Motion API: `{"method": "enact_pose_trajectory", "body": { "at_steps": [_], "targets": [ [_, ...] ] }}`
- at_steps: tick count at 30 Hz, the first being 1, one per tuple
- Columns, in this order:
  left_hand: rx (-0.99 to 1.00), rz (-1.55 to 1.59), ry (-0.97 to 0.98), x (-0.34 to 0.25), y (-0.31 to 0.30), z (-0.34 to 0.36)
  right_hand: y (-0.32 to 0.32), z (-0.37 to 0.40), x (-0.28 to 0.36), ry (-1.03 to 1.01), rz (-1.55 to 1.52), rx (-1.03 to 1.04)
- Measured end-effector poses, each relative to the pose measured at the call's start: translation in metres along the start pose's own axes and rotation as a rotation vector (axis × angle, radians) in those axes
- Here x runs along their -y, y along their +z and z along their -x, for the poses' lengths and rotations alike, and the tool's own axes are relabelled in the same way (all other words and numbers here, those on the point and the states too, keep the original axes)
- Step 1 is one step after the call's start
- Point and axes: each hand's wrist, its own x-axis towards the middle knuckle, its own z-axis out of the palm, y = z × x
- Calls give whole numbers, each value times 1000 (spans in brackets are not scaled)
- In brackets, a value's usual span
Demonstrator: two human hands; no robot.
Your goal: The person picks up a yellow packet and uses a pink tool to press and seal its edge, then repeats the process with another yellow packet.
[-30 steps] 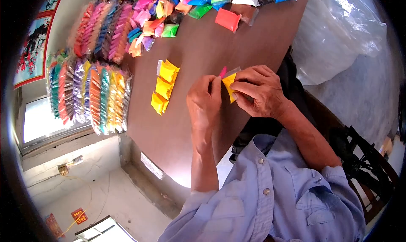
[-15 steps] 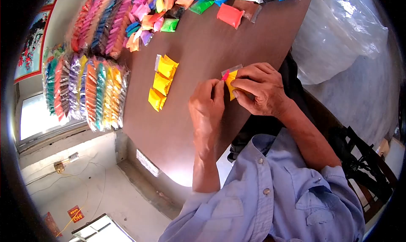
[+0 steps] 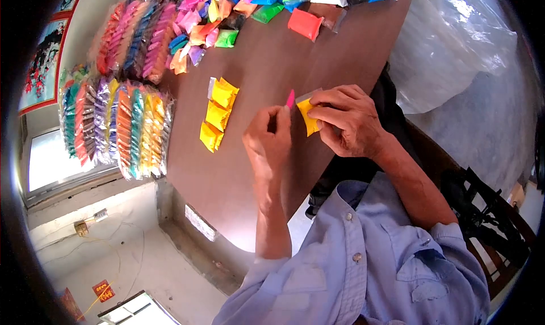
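Observation:
My left hand (image 3: 269,133) is closed round a small pink piece (image 3: 291,99), whose tip sticks up above the fingers. To its right, my right hand (image 3: 347,118) pinches a yellow packet (image 3: 308,117) with a clear edge along its top. A narrow gap separates the pink piece from the packet. Further left on the brown table (image 3: 227,177) lies a strip of yellow packets (image 3: 217,115), joined in a slanted row and touched by neither hand.
Loose coloured packets (image 3: 227,38) are heaped along the table's far side, with a red packet (image 3: 305,24) near them. Clear bags of coloured packets (image 3: 122,123) stand at the left. A large clear plastic bag (image 3: 454,47) is at the right, beyond the table edge.
My left hand has moved slightly left, away from the yellow packet, taking the pink piece with it. My right hand still holds the packet, which has shifted a little left.

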Motion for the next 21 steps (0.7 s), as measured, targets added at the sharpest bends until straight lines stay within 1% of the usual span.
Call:
{"method": "enact_pose_trajectory", "body": {
  "at_steps": [2,5,6,8,12,14,18,20,21],
  "targets": [
    [10,5,-46,-2,1,18,2,2,0,13,35,-6],
    [2,102,29,-5,11,34,0,1,4,53,27,7],
    [2,104,28,-5,11,32,0,1,3,53,28,9],
    [4,-1,70,-2,12,26,0,1,1,42,24,5],
    [41,4,51,5,15,-1,2,0,1,19,32,-21],
    [53,45,-27,5,15,-12,-1,0,1,12,32,3],
    [55,97,-60,11,14,-15,0,2,-2,0,23,-16],
    [119,234,-285,12,5,-7,0,2,-2,15,17,3],
    [119,234,-289,6,2,-1,0,3,-1,17,15,7]
  ]
}}
